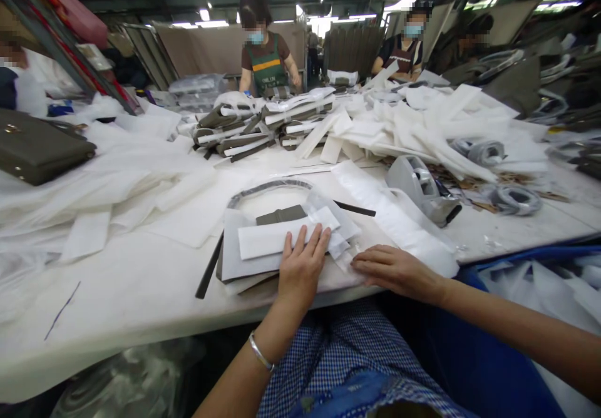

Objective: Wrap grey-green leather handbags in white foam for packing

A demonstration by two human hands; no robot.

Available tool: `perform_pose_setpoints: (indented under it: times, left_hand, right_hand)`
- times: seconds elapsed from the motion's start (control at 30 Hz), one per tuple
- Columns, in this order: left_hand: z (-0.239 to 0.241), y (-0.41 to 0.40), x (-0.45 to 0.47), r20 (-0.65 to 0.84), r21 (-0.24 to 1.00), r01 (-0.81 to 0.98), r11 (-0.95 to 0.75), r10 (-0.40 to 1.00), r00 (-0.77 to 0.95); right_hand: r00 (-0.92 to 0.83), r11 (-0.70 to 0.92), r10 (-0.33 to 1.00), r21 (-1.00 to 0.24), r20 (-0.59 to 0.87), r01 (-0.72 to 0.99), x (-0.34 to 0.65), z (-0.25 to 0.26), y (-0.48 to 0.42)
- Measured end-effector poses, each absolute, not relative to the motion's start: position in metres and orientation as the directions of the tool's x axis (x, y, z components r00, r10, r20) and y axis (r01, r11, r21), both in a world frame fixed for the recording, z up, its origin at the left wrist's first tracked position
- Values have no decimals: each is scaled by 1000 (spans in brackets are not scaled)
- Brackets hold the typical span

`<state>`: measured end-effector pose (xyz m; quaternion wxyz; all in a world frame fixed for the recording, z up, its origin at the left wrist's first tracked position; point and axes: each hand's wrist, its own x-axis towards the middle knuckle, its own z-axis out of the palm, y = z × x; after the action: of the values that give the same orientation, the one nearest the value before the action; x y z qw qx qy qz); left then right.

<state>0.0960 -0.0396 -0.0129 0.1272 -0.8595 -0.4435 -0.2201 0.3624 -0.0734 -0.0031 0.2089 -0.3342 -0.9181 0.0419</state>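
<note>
A dark olive handbag lies flat on the white table in front of me, its curved handle wrapped in clear plastic. White foam sheeting covers most of its face. Flat on a white foam strip over the bag rests my left hand, fingers spread slightly. To the bag's right, my right hand is low at the table edge with fingers stretched out; whether its tips touch the foam scrap there is unclear. A dark strap sticks out at the bag's left and another dark strap end at its right.
Foam sheets spread over the left side, near another olive bag. Wrapped bags and loose foam strips pile up at the back. A tape dispenser stands at right, above a blue bin. Two masked co-workers stand opposite.
</note>
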Motion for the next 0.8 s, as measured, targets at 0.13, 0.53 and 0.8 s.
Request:
perform_pose_setpoints:
  times: [0.13,0.53,0.8]
  left_hand:
    - [-10,-40,96,483,-17,815,-579,709,513]
    - [-8,-40,95,499,-78,821,-565,691,523]
    - [-6,-41,95,487,-80,811,-579,688,539]
  right_hand:
    - [-610,697,717,-378,337,610,352,-17,-63]
    - [-661,761,616,-106,429,640,333,-13,-100]
    - [-697,832,511,-85,503,549,334,-11,-112]
